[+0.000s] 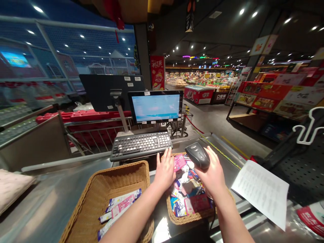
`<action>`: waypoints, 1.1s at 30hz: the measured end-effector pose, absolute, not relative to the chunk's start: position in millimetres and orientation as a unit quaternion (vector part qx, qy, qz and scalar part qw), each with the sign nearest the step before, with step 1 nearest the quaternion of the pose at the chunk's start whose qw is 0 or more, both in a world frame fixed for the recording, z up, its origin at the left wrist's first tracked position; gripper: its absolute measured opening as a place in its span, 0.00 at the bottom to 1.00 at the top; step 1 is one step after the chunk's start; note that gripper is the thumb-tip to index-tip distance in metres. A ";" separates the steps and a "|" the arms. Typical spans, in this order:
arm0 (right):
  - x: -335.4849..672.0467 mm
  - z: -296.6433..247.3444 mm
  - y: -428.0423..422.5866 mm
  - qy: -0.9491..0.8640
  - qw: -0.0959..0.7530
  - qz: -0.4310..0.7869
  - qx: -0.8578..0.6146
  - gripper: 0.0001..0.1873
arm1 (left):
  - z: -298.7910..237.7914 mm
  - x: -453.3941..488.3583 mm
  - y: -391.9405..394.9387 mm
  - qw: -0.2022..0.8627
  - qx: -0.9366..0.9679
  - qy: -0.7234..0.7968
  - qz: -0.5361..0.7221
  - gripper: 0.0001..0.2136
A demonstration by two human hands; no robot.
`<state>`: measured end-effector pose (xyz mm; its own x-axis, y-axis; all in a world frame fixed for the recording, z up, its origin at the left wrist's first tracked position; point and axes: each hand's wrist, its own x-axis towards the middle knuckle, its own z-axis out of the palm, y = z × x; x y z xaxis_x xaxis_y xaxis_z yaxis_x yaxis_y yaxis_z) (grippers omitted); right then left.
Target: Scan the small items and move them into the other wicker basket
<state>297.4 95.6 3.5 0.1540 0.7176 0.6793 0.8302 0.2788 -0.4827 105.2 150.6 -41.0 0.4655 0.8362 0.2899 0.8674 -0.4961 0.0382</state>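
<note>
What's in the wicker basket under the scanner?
Small pink, blue and white packets lie heaped in the wicker basket. The left hand and right hand, holding the scanner, cover part of it; whatever lies beneath them can't be seen.

A red banner (157, 72) is hanging beside the checkout and is showing large Chinese characters that appear to read 冰红茶 above a drink picture. Farther back, a black counter front (219, 97) is displaying white lettering that looks like "D宝罐", though it is small and I cannot be sure. A freezer (198, 95) is carrying a red logo too small to read. The paper sheet (260, 192) is showing rows of tiny print, and the screen (155, 106), keyboard (140, 145) and pink wrappers (121, 206) are all bearing marks too blurred to read.
</note>
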 end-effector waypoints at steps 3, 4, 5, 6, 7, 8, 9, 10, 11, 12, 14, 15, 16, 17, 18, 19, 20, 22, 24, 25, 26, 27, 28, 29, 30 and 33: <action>290.3 10.2 92.8 -0.654 0.471 -0.060 -0.588 0.28 | -11.1 80.3 155.1 0.124 -0.855 -0.469 -0.183 0.24; 287.1 12.5 91.6 -0.659 0.471 -0.061 -0.583 0.28 | -1.2 71.4 156.8 0.143 -0.852 -0.463 -0.196 0.24; 283.5 14.6 90.4 -0.664 0.470 -0.063 -0.578 0.29 | 8.2 62.6 158.6 0.160 -0.849 -0.459 -0.207 0.24; 279.4 16.4 89.4 -0.668 0.470 -0.065 -0.574 0.29 | 17.2 53.9 160.3 0.175 -0.845 -0.456 -0.216 0.23; 275.0 17.8 88.5 -0.673 0.468 -0.067 -0.568 0.29 | 25.4 45.7 161.9 0.188 -0.842 -0.454 -0.223 0.23; 270.3 18.9 87.9 -0.679 0.466 -0.069 -0.563 0.29 | 32.8 37.9 163.2 0.199 -0.839 -0.451 -0.230 0.23; 265.5 19.7 87.6 -0.687 0.463 -0.072 -0.556 0.29 | 39.4 30.7 164.3 0.208 -0.837 -0.449 -0.236 0.23; 260.6 20.3 87.6 -0.694 0.460 -0.074 -0.549 0.28 | 45.1 24.1 165.0 0.216 -0.835 -0.445 -0.241 0.23; 255.9 20.7 87.7 -0.701 0.456 -0.076 -0.542 0.27 | 49.7 18.1 165.2 0.221 -0.834 -0.442 -0.245 0.23; 251.4 21.1 87.8 -0.708 0.453 -0.076 -0.537 0.26 | 53.5 12.8 165.1 0.225 -0.833 -0.439 -0.249 0.24; 243.2 21.8 87.9 -0.717 0.449 -0.076 -0.528 0.25 | 58.3 4.0 163.8 0.228 -0.832 -0.438 -0.254 0.25; 239.6 22.2 87.7 -0.722 0.447 -0.075 -0.522 0.25 | 59.6 0.5 162.7 0.228 -0.830 -0.439 -0.256 0.25; 236.4 22.5 87.3 -0.728 0.446 -0.074 -0.515 0.24 | 60.3 -2.5 161.5 0.228 -0.830 -0.441 -0.256 0.26; 233.6 22.7 86.8 -0.734 0.445 -0.074 -0.509 0.23 | 60.5 -5.0 160.2 0.228 -0.829 -0.442 -0.256 0.26; 231.0 22.8 86.1 -0.738 0.444 -0.074 -0.503 0.22 | 60.4 -7.3 159.0 0.228 -0.828 -0.444 -0.255 0.26; 228.8 22.8 85.4 -0.740 0.444 -0.073 -0.500 0.21 | 60.2 -9.3 157.9 0.228 -0.827 -0.446 -0.255 0.26; 226.7 22.6 84.7 -0.741 0.444 -0.072 -0.498 0.20 | 59.8 -11.2 156.8 0.229 -0.826 -0.447 -0.255 0.26; 223.0 22.3 83.3 -0.741 0.448 -0.070 -0.495 0.20 | 59.2 -14.8 155.1 0.227 -0.826 -0.448 -0.256 0.26; 219.6 22.2 82.1 -0.741 0.455 -0.070 -0.488 0.20 | 58.8 -18.5 153.7 0.224 -0.825 -0.450 -0.258 0.26; 218.0 22.3 81.6 -0.740 0.459 -0.070 -0.486 0.21 | 58.7 -20.3 153.0 0.223 -0.825 -0.451 -0.258 0.26; 216.4 22.4 81.2 -0.738 0.463 -0.070 -0.486 0.21 | 58.6 -22.1 152.3 0.222 -0.824 -0.453 -0.258 0.26; 214.9 22.6 80.9 -0.736 0.465 -0.070 -0.486 0.22 | 58.5 -23.9 151.7 0.222 -0.824 -0.454 -0.257 0.26; 213.4 22.7 80.8 -0.735 0.465 -0.069 -0.488 0.23 | 58.3 -25.6 151.0 0.222 -0.824 -0.454 -0.256 0.26; 212.1 22.7 80.8 -0.735 0.464 -0.068 -0.490 0.24 | 58.0 -27.2 150.4 0.222 -0.824 -0.455 -0.254 0.26; 210.8 22.5 80.9 -0.735 0.461 -0.068 -0.492 0.25 | 57.5 -28.8 149.9 0.222 -0.824 -0.456 -0.253 0.26; 206.9 22.2 81.3 -0.739 0.455 -0.068 -0.492 0.25 | 54.9 -33.5 148.6 0.220 -0.822 -0.463 -0.247 0.26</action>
<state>206.9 81.3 22.2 -0.1019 0.6652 0.7396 0.7890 0.5069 -0.3472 -33.5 148.6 54.9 0.4489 0.6524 0.6106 0.8702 -0.4745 -0.1326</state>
